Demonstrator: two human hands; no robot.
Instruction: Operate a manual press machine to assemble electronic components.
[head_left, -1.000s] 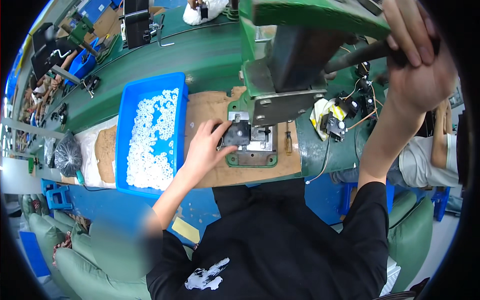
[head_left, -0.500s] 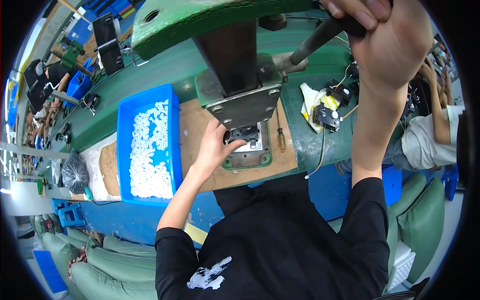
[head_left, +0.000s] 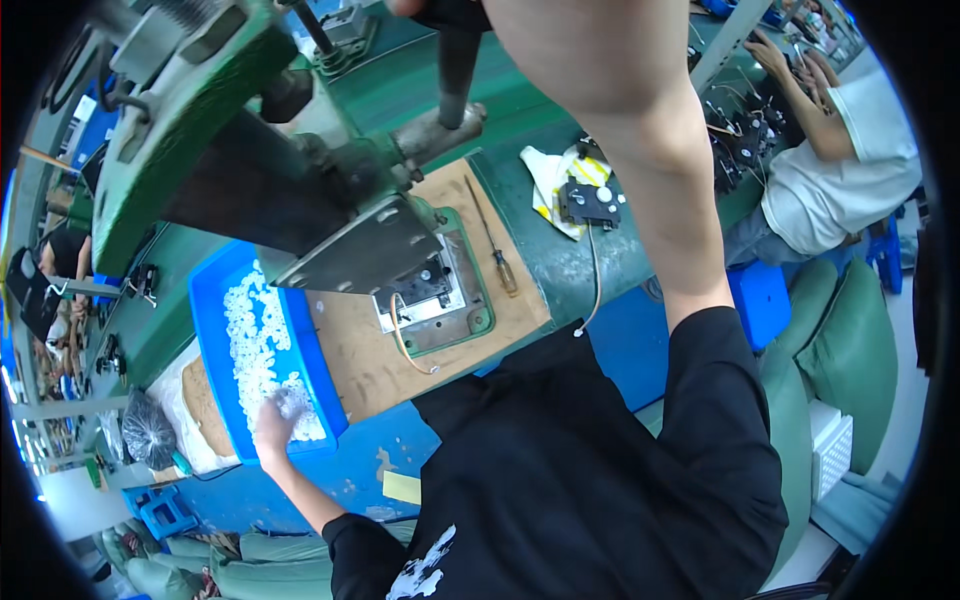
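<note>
My left hand (head_left: 273, 430) reaches into a blue bin (head_left: 327, 385) of small white plastic parts (head_left: 255, 325). Its fingers are among the parts and smeared by motion, so what they hold cannot be told. At the top edge my right hand (head_left: 510, 18) is partly cut off, closed round the black grip of the lever (head_left: 458, 70) on a green hand press (head_left: 165, 130). Beneath the press's ram plate (head_left: 365, 245), a black device (head_left: 425, 285) rests on a metal fixture (head_left: 455, 300), with a thin cable (head_left: 400, 335) hanging off toward me.
A screwdriver (head_left: 503, 270) lies on the brown board (head_left: 525, 305) right of the press. Beyond it, a black unit with a cable (head_left: 590, 203) sits on a white and yellow cloth (head_left: 545, 180). Another person (head_left: 840, 170) works at the right. A black plastic bag (head_left: 148, 430) stands left.
My left hand has left the device under the press and moved left into the bin of white parts. My right hand stays on the lever. The whole view has shifted and tilted.
</note>
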